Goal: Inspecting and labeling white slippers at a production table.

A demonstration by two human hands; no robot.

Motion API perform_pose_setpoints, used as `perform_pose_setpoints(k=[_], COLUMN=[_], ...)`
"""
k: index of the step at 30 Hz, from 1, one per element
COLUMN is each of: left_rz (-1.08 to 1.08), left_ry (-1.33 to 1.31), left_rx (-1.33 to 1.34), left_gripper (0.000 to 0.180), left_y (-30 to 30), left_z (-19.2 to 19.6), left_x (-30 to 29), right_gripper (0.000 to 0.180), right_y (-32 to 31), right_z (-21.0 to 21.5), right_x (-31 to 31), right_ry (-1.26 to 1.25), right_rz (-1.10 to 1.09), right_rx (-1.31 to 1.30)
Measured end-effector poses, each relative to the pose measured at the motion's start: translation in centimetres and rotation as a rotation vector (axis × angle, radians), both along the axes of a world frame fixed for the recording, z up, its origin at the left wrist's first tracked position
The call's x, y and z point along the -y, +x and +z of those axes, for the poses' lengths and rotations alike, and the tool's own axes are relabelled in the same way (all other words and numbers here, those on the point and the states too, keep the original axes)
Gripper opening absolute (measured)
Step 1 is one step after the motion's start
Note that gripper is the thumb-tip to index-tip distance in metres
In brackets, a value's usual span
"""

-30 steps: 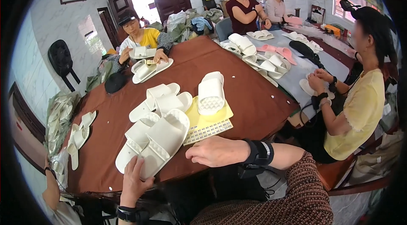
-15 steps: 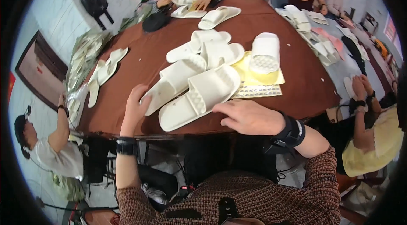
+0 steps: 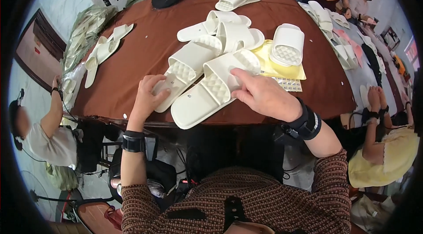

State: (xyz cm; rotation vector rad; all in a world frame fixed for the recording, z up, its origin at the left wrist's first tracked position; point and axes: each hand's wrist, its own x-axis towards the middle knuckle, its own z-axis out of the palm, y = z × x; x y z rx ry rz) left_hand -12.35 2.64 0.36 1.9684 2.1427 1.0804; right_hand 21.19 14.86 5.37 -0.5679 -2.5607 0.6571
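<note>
- Across the middle of the view runs a large oval table [image 3: 145, 53] under a dark reddish-brown cloth, with other people seated round its far and right sides; its near edge sits just ahead of the person's body, so the work lies within easy arm's reach.
- On the cloth near that edge lies a loose cluster of cream-white moulded foam slide slippers [image 3: 229, 35], overlapping one another, some sole-down and some turned to show their quilted footbeds.
- Beneath the right side of the cluster is a pale yellow sheet of paper [image 3: 282, 68], with one slipper resting upside-down on it.
- Nearest the person lies a long cream-white slide slipper with a wide quilted strap [image 3: 211, 90], angled with its heel toward the table edge and overhanging it slightly.
- Just left of it, touching, is a second cream-white slide slipper of the same make [image 3: 183, 73], lying roughly parallel, as a pair would be laid.
- Over the strap of the nearer slipper the right hand [image 3: 264, 97] rests palm-down, its fingers [image 3: 240, 77] spread flat and pressing rather than closed round it, apparently to steady it.
- At the heel of the second slipper the left hand [image 3: 147, 97] has its fingers curled over the edge in a light grasp.
</note>
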Motion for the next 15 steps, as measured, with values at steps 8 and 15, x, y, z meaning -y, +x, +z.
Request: perform_pose_setpoints(k=[8, 15], left_rz=[0.067, 0.101], left_ry=[-0.039, 0.051], left_rx=[0.121, 0.165], left_gripper=[0.037, 0.034], left_y=[2.6, 6.5], left_z=[0.5, -0.3], left_x=[2.5, 4.1], right_gripper=[0.048, 0.043], right_y=[-0.7, -1.8], right_z=[-0.6, -1.7], right_x=[0.1, 1.4], right_ry=[0.123, 0.463], right_rz=[-0.076, -0.203], right_rx=[0.11, 0.059])
